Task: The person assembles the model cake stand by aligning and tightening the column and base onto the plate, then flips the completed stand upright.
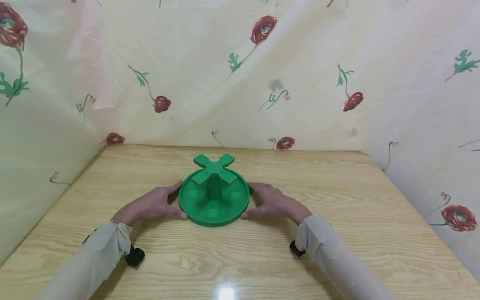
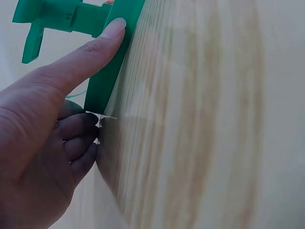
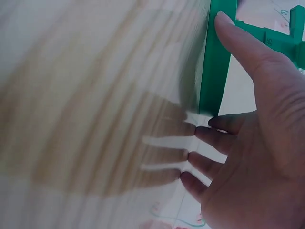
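A round green dish (image 1: 212, 222) with a raised rim lies on the wooden table. From its middle rises a green post (image 1: 214, 189), topped by a green cross-shaped piece (image 1: 213, 167) with square arm ends. Paler square patches mark the dish floor. My left hand (image 1: 154, 203) holds the dish's left side, its thumb on the near rim and its fingers round the outer edge. On the opposite side my right hand (image 1: 274, 203) grips the edge in the same way. Both wrist views show the thumbs pressed on the dish wall and the other fingertips touching the table.
The wooden table (image 1: 257, 270) reaches back to a pale flowered cloth (image 1: 195, 64), which also hangs along both sides. A black wrist device sits under each sleeve cuff. Light glares off the tabletop near the front.
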A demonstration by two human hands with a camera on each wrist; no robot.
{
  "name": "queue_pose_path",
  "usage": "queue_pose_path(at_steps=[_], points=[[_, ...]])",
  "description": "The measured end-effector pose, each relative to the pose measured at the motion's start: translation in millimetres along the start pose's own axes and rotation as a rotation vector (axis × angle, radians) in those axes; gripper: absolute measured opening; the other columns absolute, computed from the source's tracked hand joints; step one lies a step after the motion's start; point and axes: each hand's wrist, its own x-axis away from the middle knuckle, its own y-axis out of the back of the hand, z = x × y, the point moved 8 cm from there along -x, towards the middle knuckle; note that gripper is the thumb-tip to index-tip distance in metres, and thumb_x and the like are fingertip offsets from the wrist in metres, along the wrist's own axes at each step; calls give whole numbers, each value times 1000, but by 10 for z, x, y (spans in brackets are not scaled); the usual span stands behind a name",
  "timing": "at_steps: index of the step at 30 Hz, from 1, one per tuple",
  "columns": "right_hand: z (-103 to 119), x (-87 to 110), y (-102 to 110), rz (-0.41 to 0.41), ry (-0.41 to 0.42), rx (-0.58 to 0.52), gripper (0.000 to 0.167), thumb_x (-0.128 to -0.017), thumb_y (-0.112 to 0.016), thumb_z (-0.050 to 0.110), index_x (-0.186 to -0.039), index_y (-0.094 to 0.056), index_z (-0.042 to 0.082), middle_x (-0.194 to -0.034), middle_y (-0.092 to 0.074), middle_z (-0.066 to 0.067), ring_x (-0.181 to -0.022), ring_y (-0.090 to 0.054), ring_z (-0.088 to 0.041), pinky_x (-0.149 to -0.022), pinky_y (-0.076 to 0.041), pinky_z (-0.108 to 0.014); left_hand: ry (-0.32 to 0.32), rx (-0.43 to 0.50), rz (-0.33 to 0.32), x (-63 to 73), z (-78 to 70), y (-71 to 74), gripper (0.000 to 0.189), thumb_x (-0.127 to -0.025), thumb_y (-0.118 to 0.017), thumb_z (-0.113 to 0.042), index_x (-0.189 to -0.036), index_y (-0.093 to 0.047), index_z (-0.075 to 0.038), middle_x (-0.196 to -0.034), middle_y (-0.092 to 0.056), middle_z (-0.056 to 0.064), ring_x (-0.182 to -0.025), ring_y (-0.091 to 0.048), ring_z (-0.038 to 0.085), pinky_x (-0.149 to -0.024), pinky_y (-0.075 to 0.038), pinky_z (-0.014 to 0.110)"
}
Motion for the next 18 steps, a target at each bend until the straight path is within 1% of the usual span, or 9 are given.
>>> queue_pose_path(at_steps=[4,5,8,11,15,18], points=[[23,-29,-43,4,-20,27,110,-84,-79,59,-162,-27,1,-162,-33,-22,-147,-27,-49,-115,-20,-70,-50,-6,-18,3,-24,-6,116,-84,-85,-50,-161,-19,7,-161,-32,29,-149,-31,43,-116,-31,59],[26,-36,-50,4,-26,35,112,-84,-79,60,-162,-26,1,-162,-33,-23,-146,-27,-49,-114,-21,-71,-51,-6,-19,1,-23,-10,116,-84,-85,-50,-161,-19,7,-161,-32,29,-149,-31,43,-116,-31,59],[24,-53,-52,-4,-44,48,115,-82,-80,61,-162,-25,0,-161,-32,-23,-146,-26,-49,-113,-22,-71,-46,-19,-23,-11,-22,-16,117,-84,-84,-52,-161,-19,8,-161,-31,28,-149,-30,44,-116,-31,59],[17,-65,-41,-17,-48,49,115,-81,-81,60,-161,-26,-1,-161,-32,-24,-145,-26,-50,-112,-22,-71,-25,-21,-27,-25,-19,-13,118,-83,-85,-51,-161,-19,7,-162,-31,28,-149,-29,43,-117,-30,59],[15,-75,-30,-45,-35,29,113,-80,-84,58,-160,-29,0,-159,-35,-23,-143,-27,-50,-110,-24,-70,-20,-29,-45,-33,-24,0,117,-82,-87,-50,-161,-22,7,-160,-34,29,-148,-32,44,-116,-32,59],[12,-72,-29,-67,-19,-9,113,-78,-86,56,-159,-32,0,-158,-37,-23,-142,-29,-50,-109,-25,-70,-13,-26,-61,-33,-19,5,116,-81,-87,-51,-160,-26,6,-159,-37,28,-148,-33,43,-116,-32,59]])
